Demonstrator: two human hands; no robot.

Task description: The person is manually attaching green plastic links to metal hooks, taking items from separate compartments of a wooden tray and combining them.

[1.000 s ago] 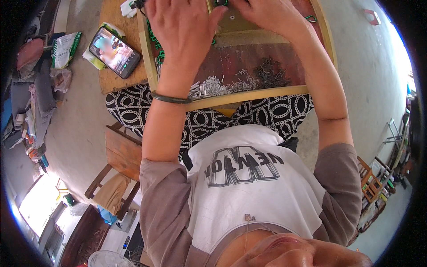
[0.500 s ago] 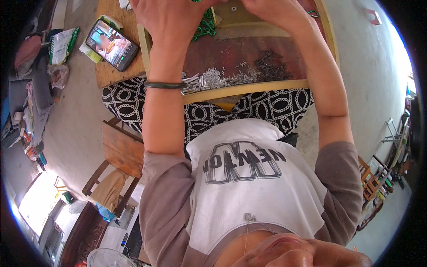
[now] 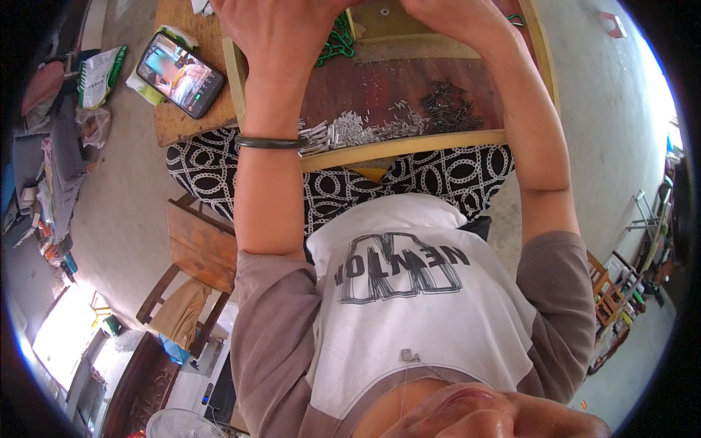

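My left hand (image 3: pixel 285 33) and my right hand (image 3: pixel 460 25) reach over the far part of a wood-rimmed tray (image 3: pixel 394 155). Their fingers run past the top edge of the picture, so what they hold, if anything, is out of sight. Beside my left hand lies a cluster of green clips (image 3: pixel 337 45) shaped like carabiners. Another green clip (image 3: pixel 515 20) shows just right of my right wrist. Along the tray's near side are a heap of small silver metal pins (image 3: pixel 347 130) and a heap of dark, thin pieces (image 3: pixel 447 106).
Left of the tray, a lit phone (image 3: pixel 181 75) rests on a wooden surface (image 3: pixel 179 125). A wooden chair (image 3: pixel 201 244) with a tan cloth stands lower left. Bags and cloths (image 3: pixel 62 153) pile up along the far left. A white fan (image 3: pixel 182 425) appears at the bottom.
My hands have shifted very slightly at the top edge, the left one a little downward. The heaps in the tray look the same.
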